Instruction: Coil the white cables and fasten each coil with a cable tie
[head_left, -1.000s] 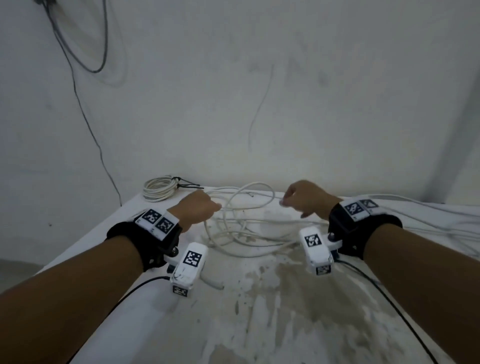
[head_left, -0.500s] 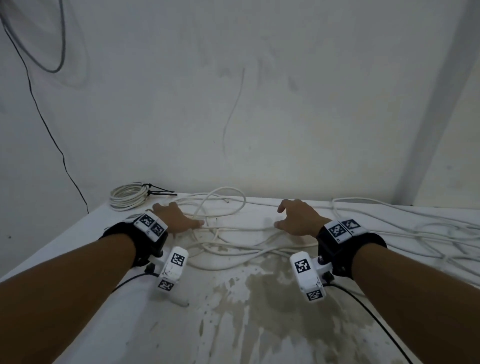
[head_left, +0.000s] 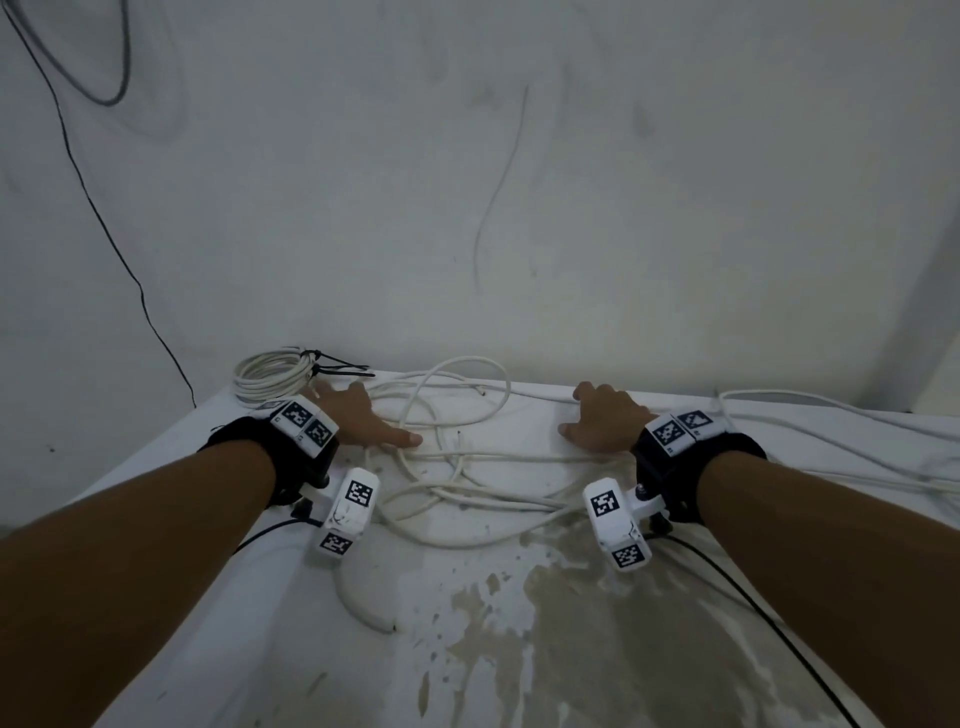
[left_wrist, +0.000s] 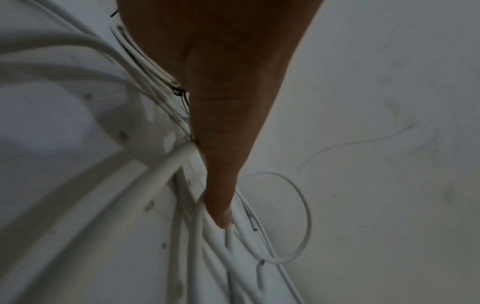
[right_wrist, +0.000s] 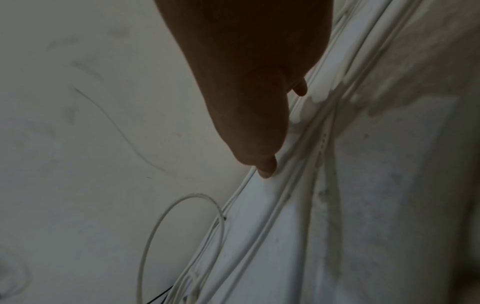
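A loose tangle of white cable lies on the white table between my hands. My left hand lies flat, palm down, on the tangle's left loops, thumb stretched toward the middle. In the left wrist view the left hand touches the cable strands with a straight finger. My right hand rests on the table at the tangle's right end, fingers bent down, holding nothing. In the right wrist view the right hand has its fingertips on a cable strand. A finished coil with black ties sits at the back left corner.
More loose white cable trails over the right side of the table. The wall stands right behind the table's far edge, with a thin black wire hanging on it. The near tabletop is stained brown.
Both hands were raised and closed around the cable a second ago. They have come down, let go, and now rest spread on the table and the cable.
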